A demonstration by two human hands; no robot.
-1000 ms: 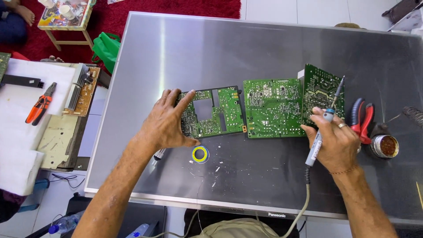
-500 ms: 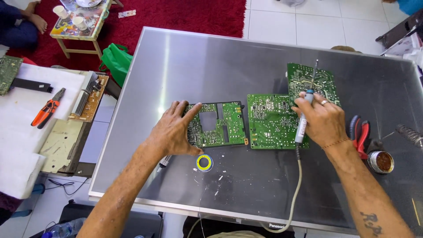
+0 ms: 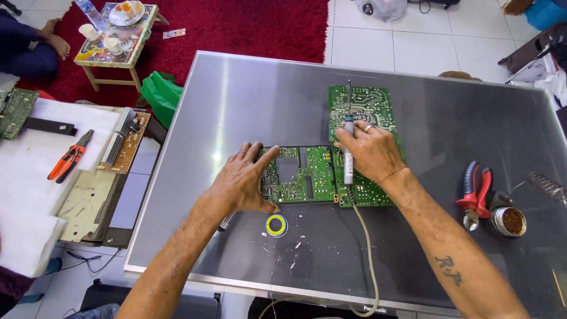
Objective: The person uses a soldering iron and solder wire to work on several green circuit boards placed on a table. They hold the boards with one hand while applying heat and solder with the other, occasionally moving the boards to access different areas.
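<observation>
Left hand (image 3: pixel 245 180) lies palm down, forearm coming in from the lower left, fingers spread flat and holding nothing. Its fingertips press on the left edge of the smaller green circuit board (image 3: pixel 301 175), which lies flat on the grey surface (image 3: pixel 248 100), directly under and to the right of those fingers.

Right hand (image 3: pixel 369 150) reaches in from the lower right, wrist bent, fingers closed round a soldering iron (image 3: pixel 348 150) held like a pen. The iron's tip points away from the body and touches the larger green circuit board (image 3: pixel 363 106), just beyond the fingertips. Its cord (image 3: pixel 366 248) trails back toward the near edge of the surface.

Just below the left thumb sits a yellow-ringed solder spool (image 3: pixel 276 225). Well right of the right hand lie red-and-blue pliers (image 3: pixel 475 195) and a small round tin (image 3: pixel 509 221), close together.
</observation>
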